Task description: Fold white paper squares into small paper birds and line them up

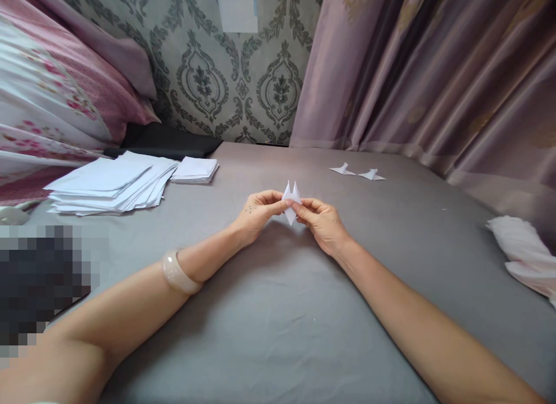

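Head view, forward (and down)

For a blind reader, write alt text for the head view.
Left hand and right hand hold a folded white paper with two upward points. Paper stacks lie at left on gray cloth, two small folded pieces at right.

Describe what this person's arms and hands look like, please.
The left hand and right hand are ungloved, and no sleeve covers either forearm. A wide, rounded, pale bangle circles the left forearm; the right has none. Small dark specks mark the left hand's back, with fainter ones on the right.
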`<state>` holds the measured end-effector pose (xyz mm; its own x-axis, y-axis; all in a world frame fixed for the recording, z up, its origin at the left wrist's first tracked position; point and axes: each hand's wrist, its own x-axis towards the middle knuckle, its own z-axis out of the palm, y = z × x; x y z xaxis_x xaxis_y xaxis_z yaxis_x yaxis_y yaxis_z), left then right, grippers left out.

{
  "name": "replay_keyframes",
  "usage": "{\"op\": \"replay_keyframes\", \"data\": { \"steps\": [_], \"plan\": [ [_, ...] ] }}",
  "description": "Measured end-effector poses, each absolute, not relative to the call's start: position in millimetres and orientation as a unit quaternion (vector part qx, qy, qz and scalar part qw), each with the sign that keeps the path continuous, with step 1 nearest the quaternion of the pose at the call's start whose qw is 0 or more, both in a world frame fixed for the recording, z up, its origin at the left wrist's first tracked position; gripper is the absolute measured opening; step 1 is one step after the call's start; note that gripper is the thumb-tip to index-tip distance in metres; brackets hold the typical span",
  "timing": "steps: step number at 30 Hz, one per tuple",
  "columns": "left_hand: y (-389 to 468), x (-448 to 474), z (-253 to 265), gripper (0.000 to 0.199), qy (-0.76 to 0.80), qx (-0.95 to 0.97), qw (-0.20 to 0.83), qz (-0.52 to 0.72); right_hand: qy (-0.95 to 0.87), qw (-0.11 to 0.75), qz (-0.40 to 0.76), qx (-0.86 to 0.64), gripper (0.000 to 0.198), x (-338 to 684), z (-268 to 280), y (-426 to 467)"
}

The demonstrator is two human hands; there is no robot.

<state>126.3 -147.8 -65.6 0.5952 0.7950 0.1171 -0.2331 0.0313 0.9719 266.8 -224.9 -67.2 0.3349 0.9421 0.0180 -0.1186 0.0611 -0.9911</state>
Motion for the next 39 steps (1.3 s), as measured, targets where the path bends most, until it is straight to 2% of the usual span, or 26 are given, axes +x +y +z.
{"op": "replay_keyframes", "data": {
  "steps": [7,19,33,39],
  "plan": [
    [-148.1,127.2,-65.7,0.021,0.229,0.584,0.683,0.373,-0.381,0.607,0.448,-0.535,0.025,269.5,-68.5,-225.3],
    [-160.0,126.0,-57.8,0.031,0.246,0.640,0.642,0.343,-0.464,0.638,0.304,-0.534,0.021,261.0,-59.6,-228.0],
    [-158.9,125.4,-56.9,0.025,0.245,0.639,0.650,0.331,-0.397,0.686,0.369,-0.485,0.008,264.1,-61.9,-225.1],
    [-156.5,125.2,-59.1,0.025,0.229,0.658,0.643,0.320,-0.394,0.667,0.405,-0.486,0.017,264.8,-57.8,-227.0]
  ]
}}
